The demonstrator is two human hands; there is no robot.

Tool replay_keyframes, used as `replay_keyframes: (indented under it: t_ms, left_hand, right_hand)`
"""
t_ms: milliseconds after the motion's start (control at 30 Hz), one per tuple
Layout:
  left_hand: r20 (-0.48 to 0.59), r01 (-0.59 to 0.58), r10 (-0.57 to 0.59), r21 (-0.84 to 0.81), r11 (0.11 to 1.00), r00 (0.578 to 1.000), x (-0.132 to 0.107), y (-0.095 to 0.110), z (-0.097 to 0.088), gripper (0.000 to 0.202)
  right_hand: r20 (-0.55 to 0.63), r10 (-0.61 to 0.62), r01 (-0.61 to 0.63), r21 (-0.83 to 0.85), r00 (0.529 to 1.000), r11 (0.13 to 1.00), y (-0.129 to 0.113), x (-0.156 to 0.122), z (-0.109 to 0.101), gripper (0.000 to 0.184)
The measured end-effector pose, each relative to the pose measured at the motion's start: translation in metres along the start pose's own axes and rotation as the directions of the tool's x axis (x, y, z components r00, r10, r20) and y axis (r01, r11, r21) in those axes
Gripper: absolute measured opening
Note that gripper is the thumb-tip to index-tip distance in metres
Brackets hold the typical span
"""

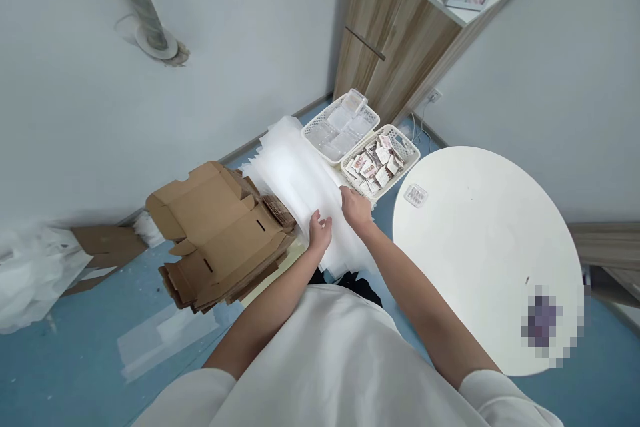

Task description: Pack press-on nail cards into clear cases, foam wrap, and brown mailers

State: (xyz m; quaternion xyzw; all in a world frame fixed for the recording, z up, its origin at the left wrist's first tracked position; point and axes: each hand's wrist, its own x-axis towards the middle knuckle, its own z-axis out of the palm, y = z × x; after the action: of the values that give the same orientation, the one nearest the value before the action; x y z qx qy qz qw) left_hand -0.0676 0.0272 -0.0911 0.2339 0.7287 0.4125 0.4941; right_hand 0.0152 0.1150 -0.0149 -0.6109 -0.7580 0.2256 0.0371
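Note:
A stack of thin, white, translucent packing sheets (300,173) lies in front of me, its layers fanned out along the left edge. Over its near part is my left hand (321,232), thumb and fingers apart and slightly curled, with nothing visible between them. My right hand (356,209) is closed at the right edge of the stack, fingers pinching the border of a sheet; its fingertips are partly hidden. Just beyond that hand stands a white basket of small printed cards (374,167). Behind it, a second white basket holds clear plastic cases (340,121).
Flattened brown cardboard boxes (215,213) are piled at the left. At the right is a round white table (480,247) bearing a small clear case (416,196) and a blurred-out item. A wood-grain cabinet (395,27) fills the corner; white plastic bags (40,273) lie far left.

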Motion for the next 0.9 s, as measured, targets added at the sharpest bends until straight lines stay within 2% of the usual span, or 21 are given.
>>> replay_keyframes:
  t_ms: [100,233,333,400,500,600,667,767,833,900]
  left_hand:
    - [-0.046,-0.036,0.039,0.062,0.997,0.998,-0.003,0.004,0.006,0.054]
    - [-0.093,-0.057,0.077,0.197,0.979,0.993,-0.010,0.011,0.018,0.062]
    - [-0.062,-0.065,0.080,0.220,0.973,0.995,-0.020,0.015,0.033,0.065]
    - [-0.010,-0.067,0.070,0.190,0.979,0.997,-0.029,0.017,0.046,0.065]
    - [0.099,-0.071,0.057,0.147,0.987,0.993,-0.048,0.021,0.069,0.063]
    - [0.257,-0.100,0.072,0.097,0.990,0.964,-0.069,0.026,0.097,0.058]
    - [0.401,-0.089,0.066,0.038,0.995,0.914,-0.084,0.029,0.120,0.054]
    - [0.593,-0.019,0.016,-0.002,1.000,0.805,-0.104,0.031,0.157,0.053]
    - [0.627,-0.030,0.005,0.029,0.999,0.779,-0.116,0.030,0.183,0.053]
    - [0.607,-0.098,0.029,0.081,0.992,0.794,-0.125,0.027,0.208,0.052]
  right_hand:
    - [-0.013,-0.013,0.015,0.210,1.000,0.978,0.007,-0.008,-0.009,0.030]
    - [-0.087,0.062,-0.011,0.491,0.994,0.871,0.029,-0.024,-0.023,0.038]
    - [-0.169,0.170,-0.034,0.605,0.971,0.795,0.057,-0.040,-0.033,0.040]
    - [-0.243,0.260,-0.037,0.661,0.935,0.750,0.080,-0.055,-0.040,0.039]
    - [-0.294,0.414,-0.056,0.755,0.862,0.653,0.121,-0.084,-0.051,0.038]
    - [-0.299,0.568,-0.067,0.842,0.767,0.535,0.167,-0.119,-0.063,0.040]
    - [-0.336,0.661,-0.056,0.866,0.671,0.497,0.199,-0.144,-0.069,0.040]
    - [-0.370,0.774,-0.065,0.882,0.514,0.466,0.248,-0.177,-0.074,0.039]
    - [-0.353,0.828,-0.102,0.895,0.435,0.435,0.281,-0.198,-0.075,0.041]
    - [-0.312,0.862,-0.154,0.904,0.399,0.399,0.310,-0.219,-0.074,0.043]
